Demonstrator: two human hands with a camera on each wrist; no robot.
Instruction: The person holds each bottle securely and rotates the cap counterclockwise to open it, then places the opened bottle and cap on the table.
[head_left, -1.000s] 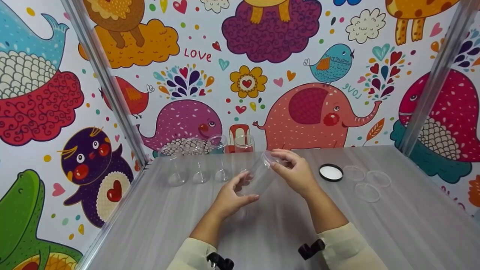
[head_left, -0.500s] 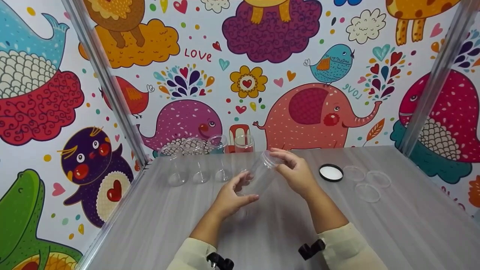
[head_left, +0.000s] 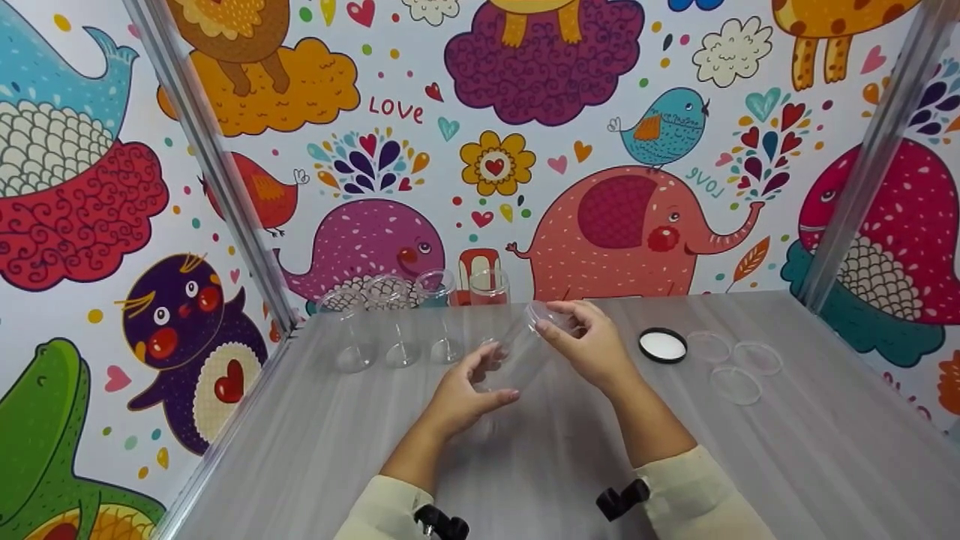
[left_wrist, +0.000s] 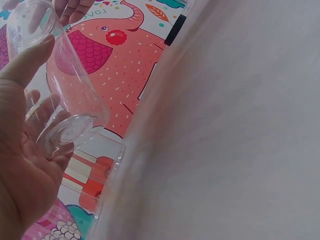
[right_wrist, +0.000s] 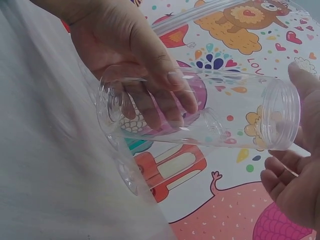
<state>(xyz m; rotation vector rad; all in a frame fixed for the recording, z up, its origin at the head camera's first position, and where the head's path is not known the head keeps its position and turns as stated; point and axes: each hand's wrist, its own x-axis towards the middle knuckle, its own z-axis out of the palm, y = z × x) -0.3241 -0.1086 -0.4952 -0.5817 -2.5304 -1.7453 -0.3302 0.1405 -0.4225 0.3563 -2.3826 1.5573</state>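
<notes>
A clear plastic jar (head_left: 517, 364) is held tilted above the table, its ringed top end up and to the right. My left hand (head_left: 466, 396) grips its lower body, thumb on the near side and fingers behind, seen through the clear wall in the right wrist view. My right hand (head_left: 592, 346) holds the ringed top (right_wrist: 282, 114) between thumb and fingers. This end looks like a clear screw lid, though its seam with the jar is hard to see. In the left wrist view the jar's round base (left_wrist: 67, 132) faces the camera.
Several clear jars (head_left: 401, 352) stand in a row at the back left of the grey table (head_left: 315, 465). To the right lie a black-rimmed white lid (head_left: 663, 346) and three clear round lids (head_left: 735, 385). A printed wall (head_left: 480, 67) and metal posts (head_left: 214, 165) enclose the table.
My right thumb and fingers shifted back around the jar's top, then came forward again. The left hand and the jar stay nearly still, and the table items are unchanged.
</notes>
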